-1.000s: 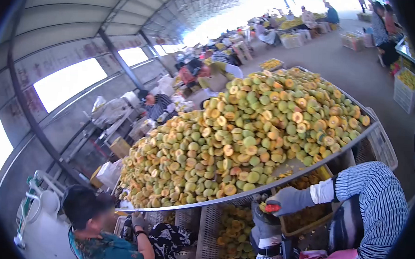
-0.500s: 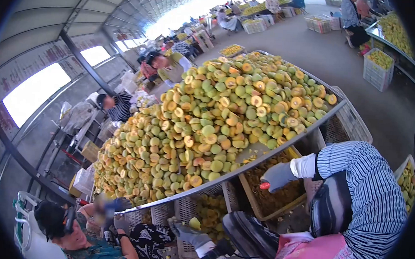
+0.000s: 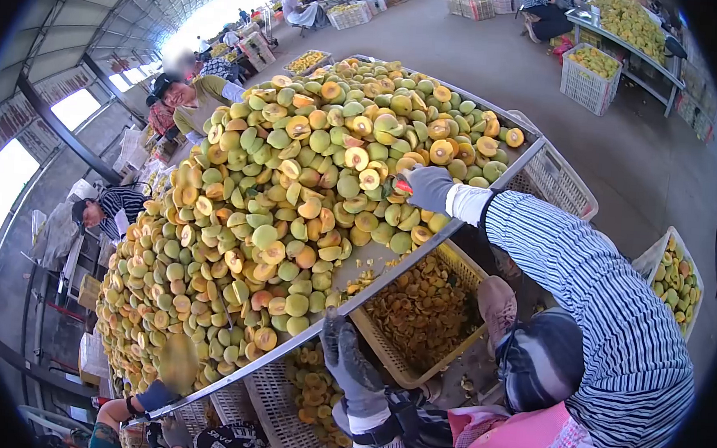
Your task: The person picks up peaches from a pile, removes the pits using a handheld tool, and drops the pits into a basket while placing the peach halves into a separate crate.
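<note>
A large heap of halved green and orange fruit (image 3: pixel 295 187) covers the metal-edged table (image 3: pixel 243 370). My right hand (image 3: pixel 430 187), in a grey glove, reaches over the right part of the heap, closed on a small red-handled tool (image 3: pixel 403 186); its far end is hidden among the fruit. Near the table's front edge my left hand (image 3: pixel 356 363), also gloved, is raised with its fingers stretched out and nothing visible in it. Below the edge, between my hands, a yellow crate (image 3: pixel 402 381) holds orange-brown scraps.
A white crate of cut fruit (image 3: pixel 269 411) stands under the front edge. Beside it, at lower left, a co-worker's gloved hand (image 3: pixel 157 396) touches the table. Two people work across the heap. More crates (image 3: pixel 587 86) and tables stand behind; a fruit crate (image 3: pixel 673 280) is at right.
The view has shifted. My right hand has moved up and forward from above the scrap crate to the heap. My left hand has risen to the table edge, away from a fruit piece near its fingers.
</note>
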`<state>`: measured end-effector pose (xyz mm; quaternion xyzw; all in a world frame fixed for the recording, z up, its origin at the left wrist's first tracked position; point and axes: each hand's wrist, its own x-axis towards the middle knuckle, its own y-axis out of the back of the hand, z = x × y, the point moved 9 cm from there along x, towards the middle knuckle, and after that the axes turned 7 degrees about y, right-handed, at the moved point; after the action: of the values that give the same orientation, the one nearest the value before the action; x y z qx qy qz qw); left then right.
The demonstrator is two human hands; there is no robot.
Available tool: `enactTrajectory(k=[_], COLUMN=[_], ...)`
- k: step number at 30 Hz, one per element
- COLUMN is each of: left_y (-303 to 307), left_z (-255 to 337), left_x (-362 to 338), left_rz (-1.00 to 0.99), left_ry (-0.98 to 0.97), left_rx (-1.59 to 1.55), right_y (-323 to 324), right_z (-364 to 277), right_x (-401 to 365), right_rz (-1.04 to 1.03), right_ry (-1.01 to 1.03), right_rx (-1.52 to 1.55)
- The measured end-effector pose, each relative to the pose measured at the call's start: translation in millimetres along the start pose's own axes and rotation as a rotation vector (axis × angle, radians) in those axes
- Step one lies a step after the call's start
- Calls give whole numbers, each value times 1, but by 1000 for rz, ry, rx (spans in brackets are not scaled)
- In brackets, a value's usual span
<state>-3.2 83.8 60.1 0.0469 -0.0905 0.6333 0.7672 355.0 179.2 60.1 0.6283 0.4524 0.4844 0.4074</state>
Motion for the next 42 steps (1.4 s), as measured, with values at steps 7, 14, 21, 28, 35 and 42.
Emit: enactTrajectory(k=[7,14,21,28,35,42], left_y=[-41,-58,-22,-5,-4,-17], left_z=[-41,-30,-38,-33,-39,-45], left_x=[19,36,28,31,32,28], left_rz=[-138,-102,29,62,-7,-62], left_ry=[360,88,218,203,89,76], left_rx=[-268,-107,-464,-358,8,108], right_y=[-18,-25,-29,15,14,-3], right_z=[8,-134,-178,-197,-208,-201], right_x=[0,-82,-110,-80,-86,-92], right_rz=[32,-542,-684,56,-269,-281], right_ry=[24,-352,-152,556,638,702], right_rx=[-41,1648,1245,627,109,48])
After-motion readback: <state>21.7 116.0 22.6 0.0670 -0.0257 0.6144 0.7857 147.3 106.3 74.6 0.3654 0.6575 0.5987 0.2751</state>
